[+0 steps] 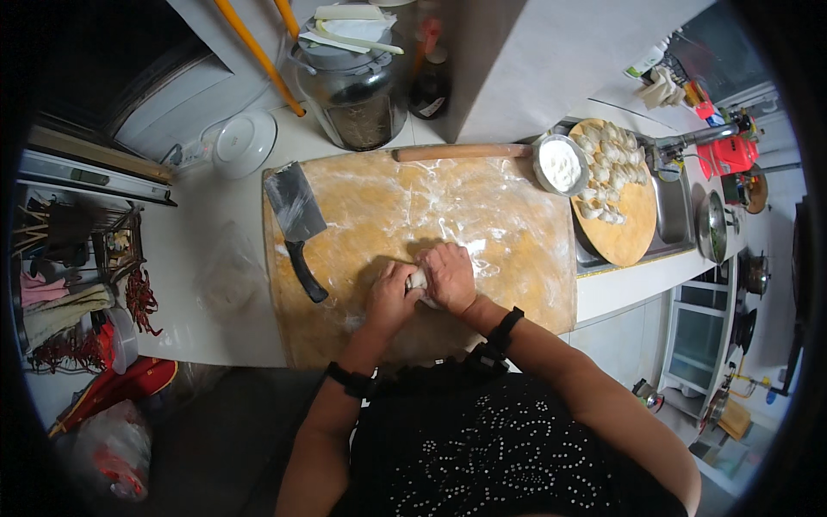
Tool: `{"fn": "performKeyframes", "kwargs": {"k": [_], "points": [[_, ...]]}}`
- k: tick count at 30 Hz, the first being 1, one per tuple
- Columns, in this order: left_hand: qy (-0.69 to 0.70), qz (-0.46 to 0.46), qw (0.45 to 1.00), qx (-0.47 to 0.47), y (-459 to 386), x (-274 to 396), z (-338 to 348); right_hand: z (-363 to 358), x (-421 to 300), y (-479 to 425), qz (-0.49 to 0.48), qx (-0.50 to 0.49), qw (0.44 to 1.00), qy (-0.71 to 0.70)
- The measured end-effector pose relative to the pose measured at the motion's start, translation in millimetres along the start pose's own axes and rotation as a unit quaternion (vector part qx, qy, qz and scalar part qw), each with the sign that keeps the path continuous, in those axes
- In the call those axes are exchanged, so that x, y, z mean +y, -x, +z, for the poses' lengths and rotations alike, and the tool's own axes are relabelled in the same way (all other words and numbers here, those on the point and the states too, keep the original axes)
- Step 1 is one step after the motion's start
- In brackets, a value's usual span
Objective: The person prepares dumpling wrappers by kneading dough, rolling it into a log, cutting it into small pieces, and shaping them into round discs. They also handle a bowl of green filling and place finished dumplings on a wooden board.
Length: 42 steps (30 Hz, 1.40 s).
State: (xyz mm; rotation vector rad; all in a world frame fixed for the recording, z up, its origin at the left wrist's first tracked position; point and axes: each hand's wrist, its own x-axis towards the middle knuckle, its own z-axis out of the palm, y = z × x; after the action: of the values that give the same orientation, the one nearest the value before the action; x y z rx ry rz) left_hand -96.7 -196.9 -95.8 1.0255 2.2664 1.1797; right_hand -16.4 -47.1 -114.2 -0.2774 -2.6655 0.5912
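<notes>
Both my hands press on a lump of pale dough [418, 279] near the front of a floured wooden board [362, 194]. My left hand [392, 291] grips the dough from the left, its thumb along the side. From the right, my right hand [447, 274] curls over the dough and hides much of it. To the left of my hands lies a cleaver [297, 207], its flour-smeared blade pointing away and its black handle towards me. A wooden rolling pin [462, 152] rests along the board's far edge.
A metal bowl of flour [561, 165] stands at the board's far right corner. Beyond it, a round wooden board [617, 239] with rows of dumplings [607, 161] lies across the sink [672, 200]. A lidded container [352, 97] and an upside-down plate [244, 143] stand behind.
</notes>
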Motion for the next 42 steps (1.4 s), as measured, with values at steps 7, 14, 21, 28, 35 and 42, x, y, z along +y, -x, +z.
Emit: {"fn": "performKeyframes", "kwargs": {"k": [7, 14, 21, 28, 35, 42], "points": [[0.002, -0.002, 1.000, 0.004, -52, -15, -6, -4, 13, -58, -0.053, 0.014, 0.996, -0.067], [-0.073, 0.068, 0.995, -0.031, -50, 5, 9, -25, 20, -80, 0.325, -0.113, 0.778, -0.525], [0.103, 0.080, 0.987, -0.091, 2, -26, 26, -24, -6, 0, 0.027, 0.006, 0.999, -0.040], [0.100, -0.051, 0.992, -0.050, -24, 3, -4, 4, 12, -28, -0.013, 0.028, 1.000, 0.002], [-0.002, -0.092, 0.995, -0.044, -70, -16, -6, 10, 27, -71, -0.026, 0.030, 0.998, -0.049], [0.034, -0.110, 0.984, 0.138, -94, 56, 22, 3, 11, -65, 0.214, -0.009, 0.972, -0.093]]}}
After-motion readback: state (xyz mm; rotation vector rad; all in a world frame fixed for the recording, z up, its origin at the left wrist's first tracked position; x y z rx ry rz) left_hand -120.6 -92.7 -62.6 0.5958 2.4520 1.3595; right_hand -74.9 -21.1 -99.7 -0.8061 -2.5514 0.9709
